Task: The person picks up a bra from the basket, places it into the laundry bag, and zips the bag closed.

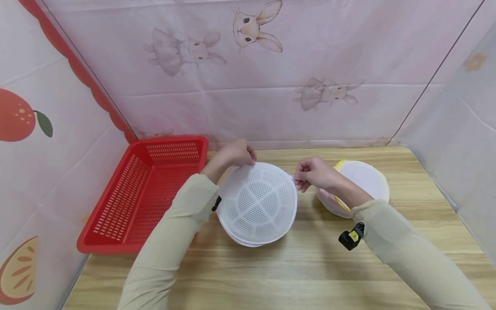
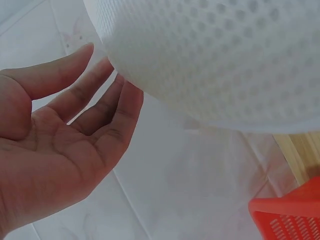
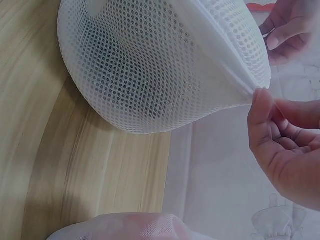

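Note:
A round white mesh laundry bag (image 1: 257,206) stands in the middle of the table, bulging, with a band round its side. My right hand (image 1: 315,172) pinches the edge of this bag at its far right, between thumb and fingers. In the right wrist view, the right hand (image 3: 287,145) draws that edge out to a point. At the bag's far left edge is my left hand (image 1: 236,153). The left wrist view has the left hand (image 2: 70,120) with relaxed fingers touching the mesh rim and the thumb standing off it. Whatever the bag holds is unclear through the mesh.
A red plastic basket (image 1: 170,138) with slotted walls stands at the left. Another round white bag (image 1: 362,176), yellow-edged with something pinkish inside, sits to the right, partly behind my right forearm. A printed cloth wall (image 1: 271,112) closes off the back of the wooden table (image 1: 310,267).

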`<state>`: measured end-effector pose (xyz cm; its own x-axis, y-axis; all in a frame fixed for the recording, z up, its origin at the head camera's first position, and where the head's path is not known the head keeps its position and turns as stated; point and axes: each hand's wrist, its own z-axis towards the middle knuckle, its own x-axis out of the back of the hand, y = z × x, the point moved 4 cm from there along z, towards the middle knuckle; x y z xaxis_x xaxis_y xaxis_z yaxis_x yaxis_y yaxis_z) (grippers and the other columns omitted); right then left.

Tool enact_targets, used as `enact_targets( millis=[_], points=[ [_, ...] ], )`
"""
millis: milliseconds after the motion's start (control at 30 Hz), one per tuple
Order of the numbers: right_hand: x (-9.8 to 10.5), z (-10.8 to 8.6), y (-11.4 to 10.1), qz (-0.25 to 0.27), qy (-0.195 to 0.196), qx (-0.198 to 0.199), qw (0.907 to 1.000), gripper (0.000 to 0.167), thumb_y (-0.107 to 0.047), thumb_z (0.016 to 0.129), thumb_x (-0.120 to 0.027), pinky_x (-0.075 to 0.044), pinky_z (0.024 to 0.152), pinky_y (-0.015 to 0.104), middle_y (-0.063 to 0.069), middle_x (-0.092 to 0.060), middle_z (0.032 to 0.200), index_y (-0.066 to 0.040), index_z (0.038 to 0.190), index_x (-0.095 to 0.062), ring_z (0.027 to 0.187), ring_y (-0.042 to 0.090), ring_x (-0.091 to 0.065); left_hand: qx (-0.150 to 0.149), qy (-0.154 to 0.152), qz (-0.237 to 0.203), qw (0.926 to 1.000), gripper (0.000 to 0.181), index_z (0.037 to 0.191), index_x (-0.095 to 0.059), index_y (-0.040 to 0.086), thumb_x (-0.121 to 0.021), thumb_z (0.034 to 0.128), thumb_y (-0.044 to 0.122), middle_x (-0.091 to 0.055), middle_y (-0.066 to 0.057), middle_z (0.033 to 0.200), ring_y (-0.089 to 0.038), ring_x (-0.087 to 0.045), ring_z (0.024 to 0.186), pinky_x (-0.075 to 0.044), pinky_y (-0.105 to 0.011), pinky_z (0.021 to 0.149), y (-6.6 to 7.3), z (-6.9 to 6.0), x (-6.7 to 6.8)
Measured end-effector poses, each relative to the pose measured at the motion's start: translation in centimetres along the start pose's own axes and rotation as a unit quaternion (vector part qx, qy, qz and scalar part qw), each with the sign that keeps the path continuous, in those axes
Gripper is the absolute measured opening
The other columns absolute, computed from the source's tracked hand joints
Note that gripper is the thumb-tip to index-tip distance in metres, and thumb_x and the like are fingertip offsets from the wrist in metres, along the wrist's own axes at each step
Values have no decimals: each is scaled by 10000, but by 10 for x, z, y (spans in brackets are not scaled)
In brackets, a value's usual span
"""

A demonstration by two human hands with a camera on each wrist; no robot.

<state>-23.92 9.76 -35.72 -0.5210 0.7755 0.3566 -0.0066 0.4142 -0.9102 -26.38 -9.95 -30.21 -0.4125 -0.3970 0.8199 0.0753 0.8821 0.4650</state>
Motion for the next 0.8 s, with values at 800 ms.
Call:
enact_targets(
  millis=[800],
  points=[
    [3,1,0,296,121,-81,9995,98,23,908,-494,-540,586,295,120,-575,697,103,856,-519,603,180,-588,-169,-37,126,9998,102,872,-653,27,-648,778,-12,-586,-52,850,-162,-502,804,-439,-236,686,9,2,-5]
  ],
)
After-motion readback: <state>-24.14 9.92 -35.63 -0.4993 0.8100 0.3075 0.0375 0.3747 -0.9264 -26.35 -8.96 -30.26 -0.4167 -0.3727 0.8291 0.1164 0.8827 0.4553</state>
